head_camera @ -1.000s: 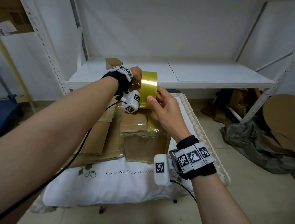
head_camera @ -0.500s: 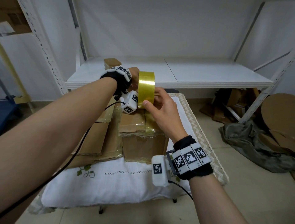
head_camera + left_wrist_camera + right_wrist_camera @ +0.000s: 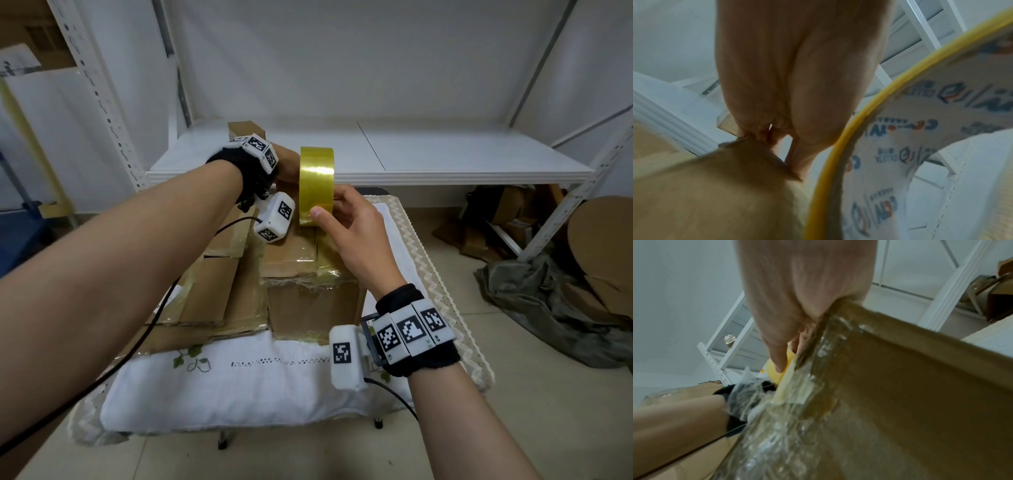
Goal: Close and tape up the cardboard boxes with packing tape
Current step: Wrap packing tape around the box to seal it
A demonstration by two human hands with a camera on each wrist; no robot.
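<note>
A yellow packing tape roll (image 3: 317, 181) stands on edge just above the small taped cardboard box (image 3: 308, 305) on the table. My left hand (image 3: 287, 168) is at the roll's left side, mostly hidden behind it; in the left wrist view its fingers (image 3: 787, 97) lie against the roll's rim (image 3: 838, 146). My right hand (image 3: 325, 212) pinches the roll's lower edge, thumb on the front. In the right wrist view the thumb (image 3: 779, 360) presses the yellow roll (image 3: 774, 374) at the top edge of the box (image 3: 900, 386).
A larger flat cardboard box (image 3: 219, 294) lies left of the small one on the white cloth-covered table (image 3: 257, 383). Behind is a white shelf (image 3: 428, 157) with a small box (image 3: 245, 128). Cardboard scraps and a dark cloth (image 3: 534, 298) lie on the floor at right.
Almost nothing has moved. Both hands stay on the roll above the small box, and my right thumb has slid slightly left along its lower edge.
</note>
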